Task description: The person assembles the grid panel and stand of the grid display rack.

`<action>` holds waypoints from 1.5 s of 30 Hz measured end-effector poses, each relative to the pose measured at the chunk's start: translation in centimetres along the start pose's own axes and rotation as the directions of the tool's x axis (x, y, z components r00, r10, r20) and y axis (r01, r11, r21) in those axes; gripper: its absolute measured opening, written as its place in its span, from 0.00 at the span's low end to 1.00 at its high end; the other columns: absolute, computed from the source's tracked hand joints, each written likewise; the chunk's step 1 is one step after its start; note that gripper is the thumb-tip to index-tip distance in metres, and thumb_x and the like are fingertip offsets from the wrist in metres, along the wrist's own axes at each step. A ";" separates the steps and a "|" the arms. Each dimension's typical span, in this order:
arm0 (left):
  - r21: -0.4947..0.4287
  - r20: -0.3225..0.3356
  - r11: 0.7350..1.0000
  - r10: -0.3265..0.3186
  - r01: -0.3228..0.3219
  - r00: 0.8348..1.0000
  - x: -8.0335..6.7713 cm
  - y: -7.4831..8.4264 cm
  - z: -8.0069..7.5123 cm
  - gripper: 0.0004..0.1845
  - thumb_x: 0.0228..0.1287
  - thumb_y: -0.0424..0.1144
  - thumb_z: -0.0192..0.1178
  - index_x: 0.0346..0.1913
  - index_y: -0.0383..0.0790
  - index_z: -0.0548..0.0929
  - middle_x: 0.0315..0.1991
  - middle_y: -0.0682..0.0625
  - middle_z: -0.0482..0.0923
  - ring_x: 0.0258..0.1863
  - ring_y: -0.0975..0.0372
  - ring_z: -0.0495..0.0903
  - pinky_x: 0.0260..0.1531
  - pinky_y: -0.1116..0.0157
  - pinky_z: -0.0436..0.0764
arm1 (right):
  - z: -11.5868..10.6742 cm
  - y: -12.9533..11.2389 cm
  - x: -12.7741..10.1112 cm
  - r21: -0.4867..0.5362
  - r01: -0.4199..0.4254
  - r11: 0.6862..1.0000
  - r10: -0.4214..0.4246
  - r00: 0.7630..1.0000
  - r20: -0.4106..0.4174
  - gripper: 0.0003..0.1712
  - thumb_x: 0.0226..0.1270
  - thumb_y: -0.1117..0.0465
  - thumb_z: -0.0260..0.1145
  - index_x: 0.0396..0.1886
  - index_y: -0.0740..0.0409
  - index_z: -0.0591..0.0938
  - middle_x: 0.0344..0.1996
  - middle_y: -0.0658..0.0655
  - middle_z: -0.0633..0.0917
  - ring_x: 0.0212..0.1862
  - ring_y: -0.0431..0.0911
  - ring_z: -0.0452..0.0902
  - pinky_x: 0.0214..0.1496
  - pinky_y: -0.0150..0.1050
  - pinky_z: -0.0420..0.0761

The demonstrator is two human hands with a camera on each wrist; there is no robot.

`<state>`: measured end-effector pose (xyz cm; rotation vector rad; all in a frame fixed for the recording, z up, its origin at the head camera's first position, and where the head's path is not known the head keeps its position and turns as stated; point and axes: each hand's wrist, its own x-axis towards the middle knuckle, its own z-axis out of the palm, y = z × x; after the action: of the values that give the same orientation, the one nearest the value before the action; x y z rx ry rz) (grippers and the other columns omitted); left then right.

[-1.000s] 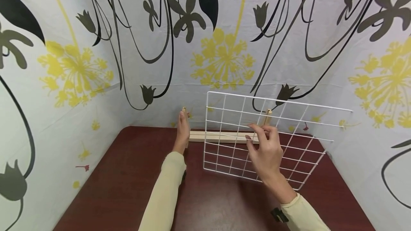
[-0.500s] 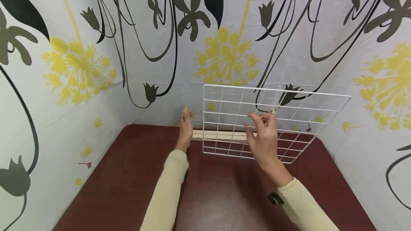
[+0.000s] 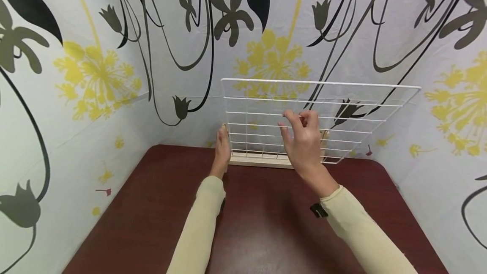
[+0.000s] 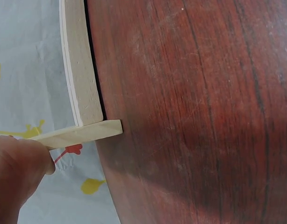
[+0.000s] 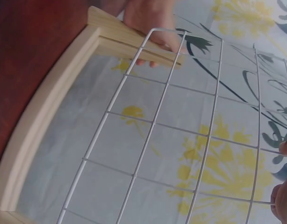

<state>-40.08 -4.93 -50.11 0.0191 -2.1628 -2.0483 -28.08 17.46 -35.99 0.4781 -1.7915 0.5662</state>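
My right hand point(image 3: 306, 149) holds a white wire grid panel point(image 3: 255, 113) by its wires, fingers and thumb pinching through the mesh. The panel leans back, its lower edge close over a pale wooden stand point(image 3: 262, 162) at the back of the table. A short wooden post stands at each end of the stand's long bar. My left hand point(image 3: 222, 151) grips the left post point(image 4: 87, 134), thumb on one side and fingers round the other. In the right wrist view, a corner of the grid overlaps this post, beside my left hand point(image 5: 153, 21).
The dark red-brown table point(image 3: 258, 223) stretches in front of the stand. Close behind it hangs a white cloth point(image 3: 205, 54) with a yellow, grey and black flower print, which also covers both sides. A small black object point(image 3: 318, 210) shows beneath the right sleeve.
My right hand has lifted the grid up and slightly left, tilting it farther back; its lower edge has come over the wooden stand. My left hand stays on the post.
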 end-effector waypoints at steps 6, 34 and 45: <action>-0.023 0.006 0.999 0.026 -0.026 1.000 0.0 0.2 0.1 0.43 0.82 0.70 0.24 0.86 0.46 0.48 0.86 0.39 0.52 0.86 0.45 0.51 0.85 0.47 0.50 | 0.5 -0.5 2.0 0.014 0.032 0.999 -0.032 0.999 -0.041 0.14 0.72 0.65 0.73 0.54 0.55 0.82 0.42 0.67 0.69 0.37 0.60 0.70 0.43 0.50 0.73; -0.008 -0.034 0.989 0.147 -0.148 0.989 0.4 -0.3 0.2 0.35 0.87 0.59 0.23 0.67 0.34 0.70 0.66 0.34 0.71 0.68 0.45 0.69 0.75 0.45 0.64 | 3.1 -1.0 6.7 0.019 0.126 0.992 -0.121 0.975 -0.189 0.13 0.70 0.69 0.72 0.49 0.53 0.81 0.40 0.64 0.68 0.36 0.58 0.69 0.39 0.48 0.72; -0.026 -0.018 0.991 0.129 -0.130 0.991 0.5 -0.4 0.1 0.36 0.87 0.61 0.22 0.67 0.34 0.69 0.73 0.38 0.70 0.79 0.48 0.64 0.81 0.45 0.59 | 3.9 -0.5 6.5 0.021 0.075 0.997 -0.071 0.986 -0.152 0.11 0.72 0.66 0.71 0.50 0.54 0.81 0.41 0.65 0.70 0.38 0.60 0.70 0.42 0.50 0.72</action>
<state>-40.64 -4.90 -50.44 -0.1043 -2.0684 -1.9980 -32.57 14.53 -30.65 0.5040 -1.6175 0.5611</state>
